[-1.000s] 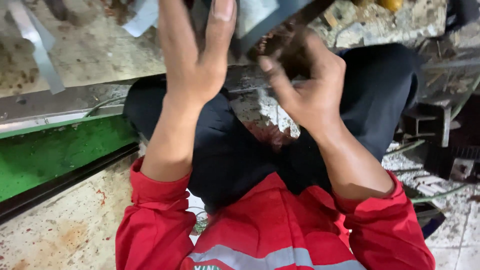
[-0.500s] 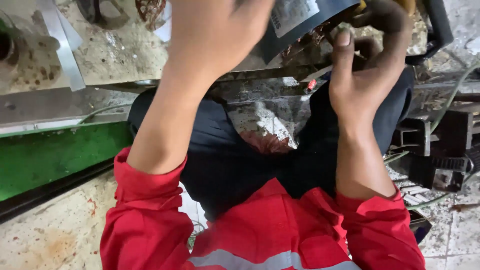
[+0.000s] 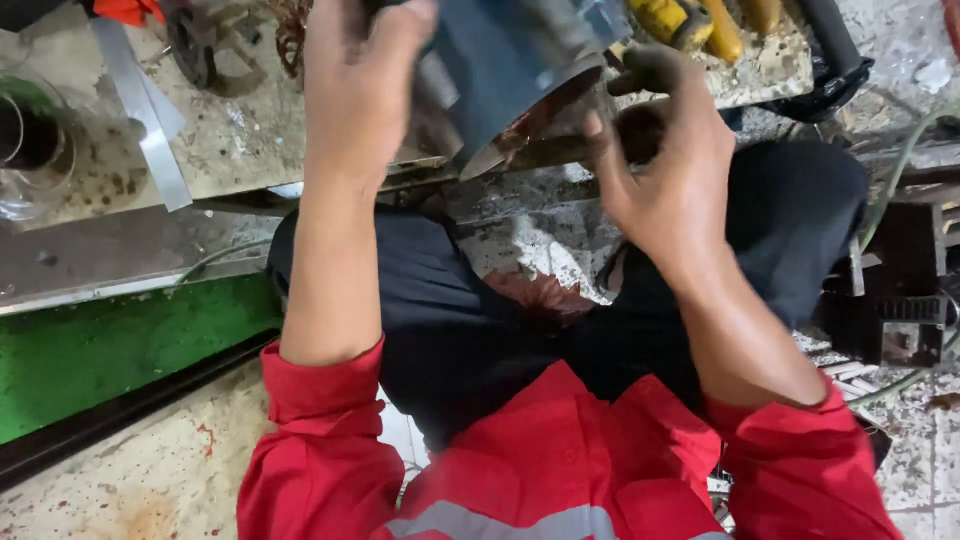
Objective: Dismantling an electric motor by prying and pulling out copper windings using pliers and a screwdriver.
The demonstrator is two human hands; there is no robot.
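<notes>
Dark grey cylindrical metal housing [image 3: 510, 70] held up above lap, top cut off by frame edge, blurred. Left hand [image 3: 355, 90] wrapped over its left side, fingertips partly hidden. Right hand [image 3: 665, 165] curled at lower rim, grip unclear. Yellow-handled tools [image 3: 690, 25] on stained worktop [image 3: 230, 140] behind.

The dark grey metal cylinder [image 3: 510, 70] sits tilted between the two hands, its open round end facing down towards the lap. The left hand [image 3: 355, 90] wraps its side; the right hand [image 3: 665, 170] touches its lower rim.
</notes>
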